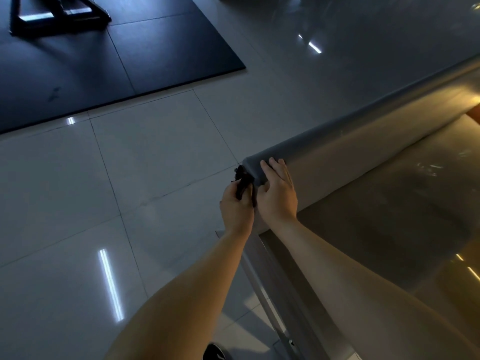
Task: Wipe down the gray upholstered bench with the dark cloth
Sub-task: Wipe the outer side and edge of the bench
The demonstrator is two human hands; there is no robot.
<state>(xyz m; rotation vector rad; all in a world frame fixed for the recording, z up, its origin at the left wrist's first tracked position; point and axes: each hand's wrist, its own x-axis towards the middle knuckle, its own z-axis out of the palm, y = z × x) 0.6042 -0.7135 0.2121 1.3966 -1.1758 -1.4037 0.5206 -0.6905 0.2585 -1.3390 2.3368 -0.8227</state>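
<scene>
The gray upholstered bench fills the right side, with a rounded padded roll running along its top towards the far right. My left hand grips the dark cloth and holds it against the near end face of that roll. My right hand rests on the roll's end, fingers laid straight over the top and thumb at the end edge, right beside the cloth. Most of the cloth is hidden behind my left hand.
Glossy pale floor tiles spread to the left and front. A black rubber mat lies at the far left with a black metal frame on it. The bench's metal base rail runs below my arms. A dark shoe shows at the bottom edge.
</scene>
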